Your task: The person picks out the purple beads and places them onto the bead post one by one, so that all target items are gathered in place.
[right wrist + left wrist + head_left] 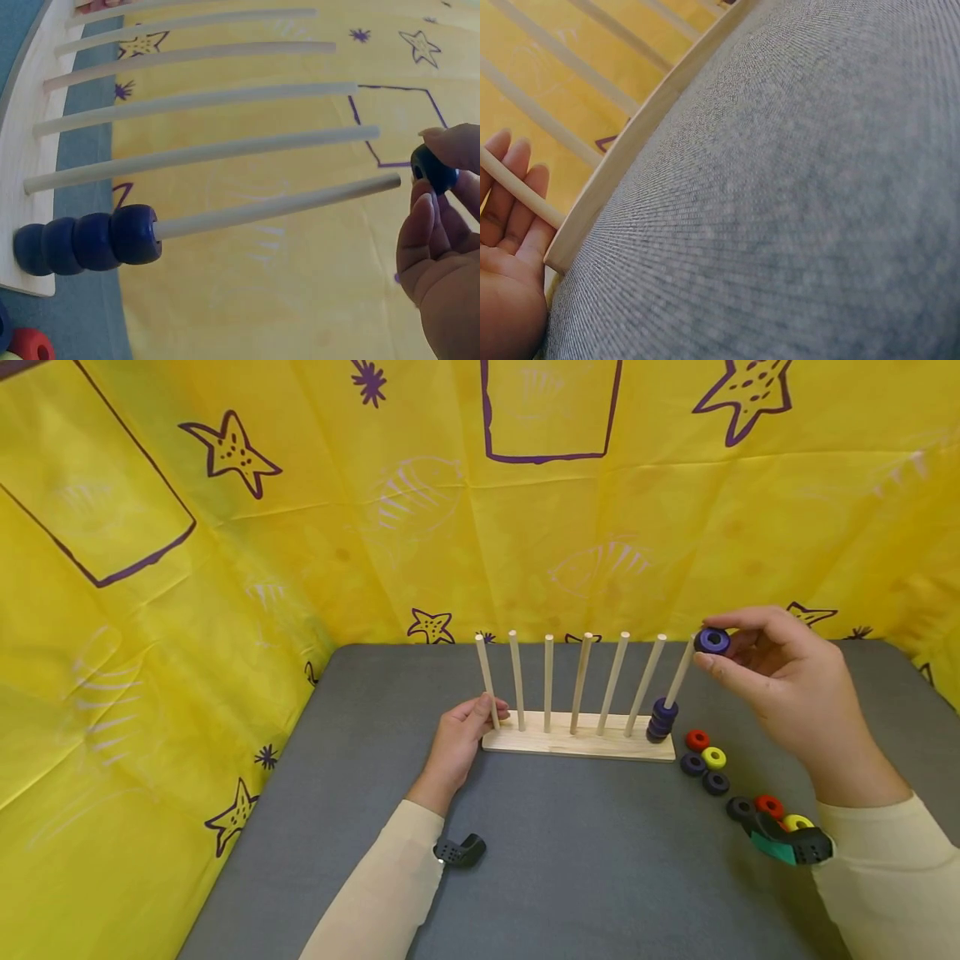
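A wooden peg stand (577, 745) with several upright pegs stands on the table. My left hand (467, 720) holds its left end, fingers behind the leftmost peg (486, 672). In the left wrist view those fingers (517, 191) lie behind the peg, close to the base. My right hand (787, 668) pinches a dark blue ring bead (712, 642) between thumb and fingers. In the right wrist view this bead (439, 171) is just beyond the tip of the rightmost peg (277, 208), apart from it. Several blue beads (94, 241) are stacked at that peg's foot.
Right of the stand lie loose beads, among them a red bead (697, 741), a yellow bead (714, 758) and dark ones. More lie nearer, partly behind the right wrist's strap (787, 843). A yellow patterned cloth (420, 543) hangs behind the grey table (570, 860).
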The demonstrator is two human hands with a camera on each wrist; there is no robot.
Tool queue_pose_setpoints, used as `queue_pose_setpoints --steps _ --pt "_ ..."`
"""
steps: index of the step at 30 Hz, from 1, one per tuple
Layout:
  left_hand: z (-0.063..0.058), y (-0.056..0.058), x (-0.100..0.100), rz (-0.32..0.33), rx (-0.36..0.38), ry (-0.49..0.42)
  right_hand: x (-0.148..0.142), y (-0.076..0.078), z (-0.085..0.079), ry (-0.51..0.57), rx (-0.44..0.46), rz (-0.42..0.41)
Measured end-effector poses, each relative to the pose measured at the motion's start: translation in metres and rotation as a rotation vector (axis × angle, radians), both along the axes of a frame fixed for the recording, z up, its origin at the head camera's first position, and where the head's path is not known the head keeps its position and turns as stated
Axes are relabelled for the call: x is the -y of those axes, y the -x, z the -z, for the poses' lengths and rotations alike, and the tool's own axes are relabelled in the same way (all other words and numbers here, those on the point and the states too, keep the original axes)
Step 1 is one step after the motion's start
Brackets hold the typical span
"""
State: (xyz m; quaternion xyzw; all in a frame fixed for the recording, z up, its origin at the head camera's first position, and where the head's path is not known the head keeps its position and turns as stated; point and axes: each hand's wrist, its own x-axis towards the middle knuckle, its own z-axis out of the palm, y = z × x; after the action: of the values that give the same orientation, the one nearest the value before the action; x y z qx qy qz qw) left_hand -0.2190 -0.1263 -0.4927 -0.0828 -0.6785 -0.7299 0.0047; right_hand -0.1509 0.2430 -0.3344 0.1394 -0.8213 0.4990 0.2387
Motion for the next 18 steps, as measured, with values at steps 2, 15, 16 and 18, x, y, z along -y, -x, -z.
queue_pose_setpoints --steps 2,15,16,18 --pt "0.001 0.001 0.000 0.003 0.000 -0.010 0.000 0.002 -0.001 0.002 0.010 0.005" --pt "0.001 0.001 -0.001 -0.004 0.003 -0.014 0.003 0.011 -0.003 0.002 0.045 0.009" --pt "0.001 0.001 -0.001 -0.004 0.004 -0.014 0.003 0.012 -0.003 -0.001 0.051 0.013" --pt "0.000 0.000 -0.001 -0.005 0.006 -0.012 0.003 0.013 -0.003 -0.004 0.062 0.020"
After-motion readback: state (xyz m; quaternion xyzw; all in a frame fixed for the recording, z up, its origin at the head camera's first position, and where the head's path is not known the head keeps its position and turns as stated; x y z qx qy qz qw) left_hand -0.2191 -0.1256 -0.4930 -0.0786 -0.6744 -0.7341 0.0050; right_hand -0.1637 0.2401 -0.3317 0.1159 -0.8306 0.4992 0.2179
